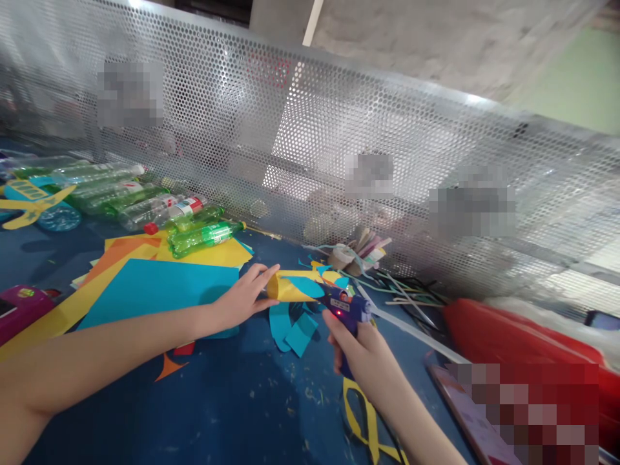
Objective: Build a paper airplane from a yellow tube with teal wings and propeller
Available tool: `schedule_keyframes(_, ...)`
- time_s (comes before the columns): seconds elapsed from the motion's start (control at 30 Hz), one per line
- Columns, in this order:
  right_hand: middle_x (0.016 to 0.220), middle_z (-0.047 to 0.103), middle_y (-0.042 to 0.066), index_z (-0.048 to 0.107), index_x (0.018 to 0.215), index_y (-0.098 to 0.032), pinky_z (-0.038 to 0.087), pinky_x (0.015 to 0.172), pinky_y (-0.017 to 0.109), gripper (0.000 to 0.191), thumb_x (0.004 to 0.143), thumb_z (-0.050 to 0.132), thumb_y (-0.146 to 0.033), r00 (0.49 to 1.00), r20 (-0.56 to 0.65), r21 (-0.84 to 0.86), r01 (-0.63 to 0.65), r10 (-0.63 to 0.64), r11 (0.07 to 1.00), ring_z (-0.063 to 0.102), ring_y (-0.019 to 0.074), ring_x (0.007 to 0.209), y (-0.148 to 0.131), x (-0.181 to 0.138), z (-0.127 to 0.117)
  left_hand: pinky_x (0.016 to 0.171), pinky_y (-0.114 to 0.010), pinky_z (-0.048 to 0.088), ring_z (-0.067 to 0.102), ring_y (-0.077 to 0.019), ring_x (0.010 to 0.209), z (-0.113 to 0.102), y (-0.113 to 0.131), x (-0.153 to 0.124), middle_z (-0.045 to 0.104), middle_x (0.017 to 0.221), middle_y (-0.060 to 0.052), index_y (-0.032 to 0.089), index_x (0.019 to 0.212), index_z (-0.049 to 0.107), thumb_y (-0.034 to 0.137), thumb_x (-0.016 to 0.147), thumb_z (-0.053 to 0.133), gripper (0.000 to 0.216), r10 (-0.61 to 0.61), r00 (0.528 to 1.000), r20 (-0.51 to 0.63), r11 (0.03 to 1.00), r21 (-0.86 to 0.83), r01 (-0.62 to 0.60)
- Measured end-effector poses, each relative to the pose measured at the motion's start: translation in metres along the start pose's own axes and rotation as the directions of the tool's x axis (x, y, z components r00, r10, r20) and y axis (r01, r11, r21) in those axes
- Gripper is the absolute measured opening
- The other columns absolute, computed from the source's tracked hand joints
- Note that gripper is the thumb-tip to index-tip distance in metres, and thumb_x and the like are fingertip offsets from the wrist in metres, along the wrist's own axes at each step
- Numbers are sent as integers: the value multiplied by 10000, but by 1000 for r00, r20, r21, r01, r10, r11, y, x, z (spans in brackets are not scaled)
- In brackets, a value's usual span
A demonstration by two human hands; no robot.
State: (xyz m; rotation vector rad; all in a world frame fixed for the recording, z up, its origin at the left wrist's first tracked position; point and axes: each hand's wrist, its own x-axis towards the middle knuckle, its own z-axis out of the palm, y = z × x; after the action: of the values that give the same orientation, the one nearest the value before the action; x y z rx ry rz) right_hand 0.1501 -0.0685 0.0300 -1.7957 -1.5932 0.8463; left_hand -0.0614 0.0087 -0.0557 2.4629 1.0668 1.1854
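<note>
The right hand grips the glue gun, nozzle directed at the tube. The left hand holds the left end of the yellow tube between thumb and fingers. The tube is located right of the blue sheet, beside the blue scraps.

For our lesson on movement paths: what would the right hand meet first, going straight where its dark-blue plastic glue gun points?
The gun would likely touch the bright-blue oval paper piece against the yellow paper roll first; depth is unclear.
</note>
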Motion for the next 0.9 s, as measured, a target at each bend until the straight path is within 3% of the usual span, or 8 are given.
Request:
schedule_keyframes(0.17, 356, 502, -10, 476, 517, -207, 388, 398, 232, 496, 777, 452, -629, 996, 75, -3, 49, -48, 999, 517, 136, 338, 1, -6, 10, 918, -423, 450, 479, -233, 1055, -1, 1, 0, 413, 1159, -88, 324, 1434, 136, 312, 885, 541, 682, 25, 1000, 17, 1000, -11, -25)
schedule_keyframes(0.43, 363, 488, -25, 455, 545, -210, 362, 395, 218, 496, 799, 415, -634, 989, 131, -9, 69, -67, 998, 506, 126, 351, -2, -10, 14, 906, -393, 460, 502, -218, 1020, -1, 5, 0, 413, 1160, -90, 274, 1374, 241, 323, 881, 547, 582, 26, 999, 30, 999, 39, -27)
schedule_keyframes(0.73, 365, 505, -3, 436, 518, -221, 390, 410, 243, 476, 790, 431, -612, 997, 67, -71, 45, -40, 996, 519, 142, 351, -1, -7, 5, 905, -416, 460, 489, -234, 1041, 0, 3, 0, 406, 1170, -98, 293, 1424, 137, 318, 883, 546, 678, 34, 999, 23, 999, 42, -35)
schedule_keyframes(0.9, 371, 495, -16, 435, 527, -227, 398, 390, 247, 431, 764, 479, -585, 1000, -9, -29, 7, -7, 1000, 517, 146, 345, -4, -4, -2, 874, -421, 476, 494, -242, 1040, 2, 1, -1, 405, 1175, -97, 308, 1425, 167, 333, 884, 537, 656, 8, 1000, 11, 1000, -2, -8)
